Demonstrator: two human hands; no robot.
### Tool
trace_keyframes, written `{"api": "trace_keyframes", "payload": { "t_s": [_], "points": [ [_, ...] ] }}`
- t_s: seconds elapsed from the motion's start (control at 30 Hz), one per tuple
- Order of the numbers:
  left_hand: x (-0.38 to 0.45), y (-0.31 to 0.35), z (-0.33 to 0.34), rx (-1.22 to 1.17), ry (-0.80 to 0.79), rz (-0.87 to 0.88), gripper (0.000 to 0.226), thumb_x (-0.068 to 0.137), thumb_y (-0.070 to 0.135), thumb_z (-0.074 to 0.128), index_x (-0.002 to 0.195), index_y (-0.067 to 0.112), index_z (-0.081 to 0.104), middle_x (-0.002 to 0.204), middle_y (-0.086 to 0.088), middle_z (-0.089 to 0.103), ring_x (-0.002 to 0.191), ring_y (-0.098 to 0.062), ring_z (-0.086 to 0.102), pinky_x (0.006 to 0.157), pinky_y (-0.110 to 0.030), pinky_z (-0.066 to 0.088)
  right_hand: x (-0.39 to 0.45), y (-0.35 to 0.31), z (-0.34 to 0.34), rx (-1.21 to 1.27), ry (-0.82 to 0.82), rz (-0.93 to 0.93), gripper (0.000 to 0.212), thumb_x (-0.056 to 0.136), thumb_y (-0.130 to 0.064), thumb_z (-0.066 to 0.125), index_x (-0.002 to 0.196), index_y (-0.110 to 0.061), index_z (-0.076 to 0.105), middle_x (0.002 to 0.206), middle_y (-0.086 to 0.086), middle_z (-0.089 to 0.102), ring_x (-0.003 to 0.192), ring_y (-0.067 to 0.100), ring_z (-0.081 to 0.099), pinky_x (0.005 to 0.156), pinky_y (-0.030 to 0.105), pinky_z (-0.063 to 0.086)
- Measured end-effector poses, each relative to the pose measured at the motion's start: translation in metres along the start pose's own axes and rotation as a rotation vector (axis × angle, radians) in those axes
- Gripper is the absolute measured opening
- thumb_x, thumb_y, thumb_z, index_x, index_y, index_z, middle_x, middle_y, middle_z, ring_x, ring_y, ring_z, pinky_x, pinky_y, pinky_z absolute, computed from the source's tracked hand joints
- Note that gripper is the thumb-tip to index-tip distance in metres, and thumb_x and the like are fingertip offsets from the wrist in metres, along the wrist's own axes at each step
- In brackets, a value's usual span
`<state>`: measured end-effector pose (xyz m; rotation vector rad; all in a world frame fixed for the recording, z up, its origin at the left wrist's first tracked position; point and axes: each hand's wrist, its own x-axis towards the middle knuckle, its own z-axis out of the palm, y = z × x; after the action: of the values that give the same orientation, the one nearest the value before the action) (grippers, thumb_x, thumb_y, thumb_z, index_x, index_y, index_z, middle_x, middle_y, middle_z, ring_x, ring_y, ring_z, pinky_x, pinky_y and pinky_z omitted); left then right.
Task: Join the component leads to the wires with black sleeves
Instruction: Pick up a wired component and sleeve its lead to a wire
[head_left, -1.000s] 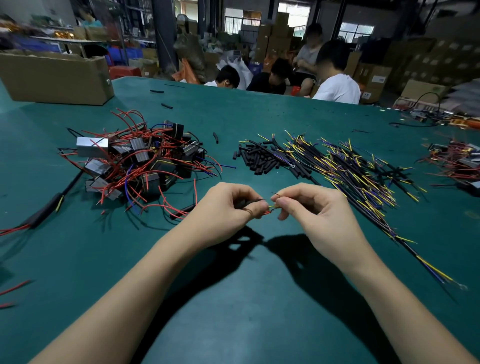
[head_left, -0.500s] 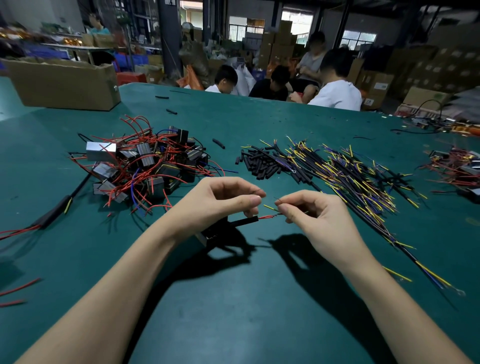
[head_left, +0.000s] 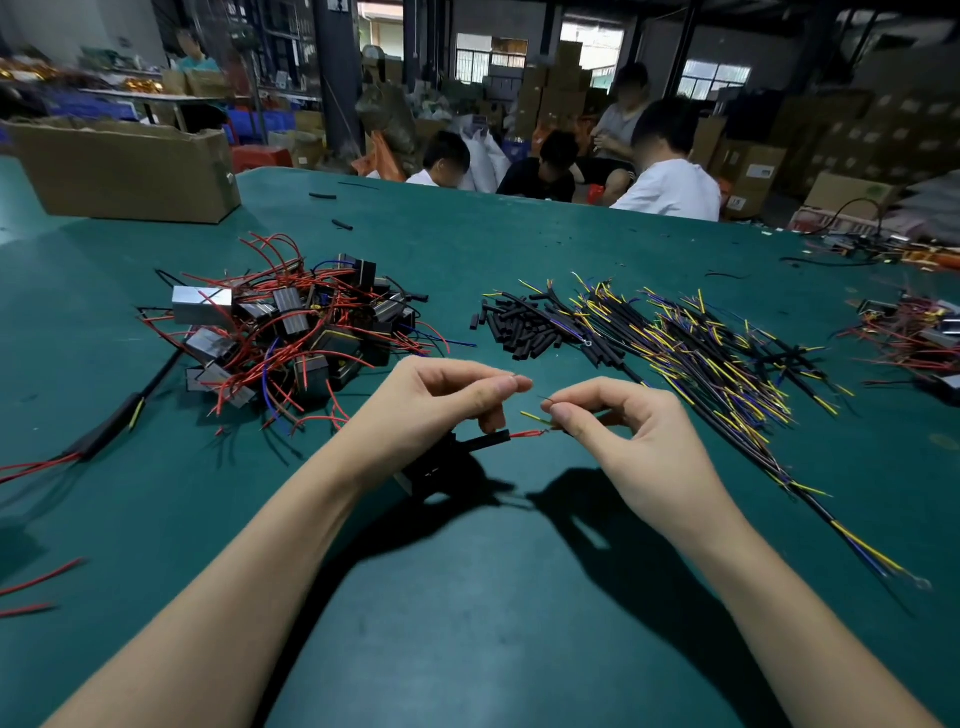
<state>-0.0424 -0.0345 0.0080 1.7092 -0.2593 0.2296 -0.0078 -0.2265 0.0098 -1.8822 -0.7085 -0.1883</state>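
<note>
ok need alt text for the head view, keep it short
Over a green table, a person's left hand holds a black sleeve on a red lead, while the right hand pinches a wire at the joint. Piles of components and wires lie behind.

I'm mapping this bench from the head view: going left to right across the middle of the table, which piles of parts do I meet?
Pile of components with red leads → heap of loose black sleeves → spread of black-sleeved wires with yellow and blue ends → second, smaller tangle of red-leaded parts at the right edge.
</note>
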Motion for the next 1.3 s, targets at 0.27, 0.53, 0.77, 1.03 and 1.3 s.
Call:
{"api": "trace_keyframes", "payload": {
  "t_s": [0.27, 0.53, 0.77, 1.03, 1.3],
  "points": [
    [0.0, 0.001, 0.007, 0.192, -0.044, 0.033, 0.029, 0.081, 0.037, 0.059, 0.104, 0.024, 0.073, 0.077, -0.002, 0.061, 0.074, -0.005, 0.051, 0.074, -0.017, 0.039, -0.001, 0.0, 0.004, 0.068, 0.009, 0.021, 0.015, 0.084, -0.015, 0.07, 0.075, -0.027, 0.074, 0.075, -0.012, 0.073, 0.074, 0.007, 0.065, 0.078, 0.029, 0.049],
    [0.0, 0.001, 0.01, 0.3, -0.09, 0.036, 0.032, 0.082, 0.039, 0.055, 0.111, 0.031, 0.068, 0.069, 0.007, 0.043, 0.065, -0.006, 0.04, 0.063, -0.021, 0.031, 0.0, 0.0, 0.002, 0.071, 0.014, 0.009, 0.025, 0.083, -0.01, 0.071, 0.071, -0.032, 0.072, 0.072, -0.015, 0.072, 0.067, -0.002, 0.062, 0.069, 0.009, 0.044],
    [-0.003, 0.004, 0.013, 0.348, -0.117, 0.023, 0.026, 0.089, 0.031, 0.056, 0.113, 0.036, 0.065, 0.067, 0.012, 0.043, 0.066, -0.008, 0.04, 0.064, -0.024, 0.032, 0.0, 0.002, 0.001, 0.082, 0.012, 0.057, 0.02, 0.082, -0.013, 0.072, 0.071, -0.029, 0.074, 0.069, -0.009, 0.072, 0.065, 0.005, 0.063, 0.067, 0.02, 0.047],
    [-0.005, 0.007, 0.022, 0.359, -0.091, 0.011, 0.027, 0.096, 0.028, 0.049, 0.115, 0.029, 0.068, 0.075, 0.006, 0.04, 0.07, -0.007, 0.041, 0.067, -0.024, 0.032, -0.001, 0.0, 0.002, 0.04, 0.032, 0.035, 0.02, 0.083, -0.014, 0.071, 0.071, -0.03, 0.072, 0.073, -0.016, 0.072, 0.068, 0.0, 0.063, 0.069, 0.014, 0.044],
    [-0.003, 0.002, 0.023, 0.313, 0.025, 0.026, 0.013, 0.091, 0.022, 0.061, 0.099, 0.019, 0.071, 0.079, 0.004, 0.067, 0.06, 0.004, 0.051, 0.064, -0.013, 0.04, -0.004, 0.001, 0.003, -0.113, 0.069, -0.025, 0.013, 0.081, -0.015, 0.072, 0.07, -0.022, 0.071, 0.068, -0.011, 0.069, 0.066, -0.002, 0.057, 0.066, 0.009, 0.037]
  ]
}}
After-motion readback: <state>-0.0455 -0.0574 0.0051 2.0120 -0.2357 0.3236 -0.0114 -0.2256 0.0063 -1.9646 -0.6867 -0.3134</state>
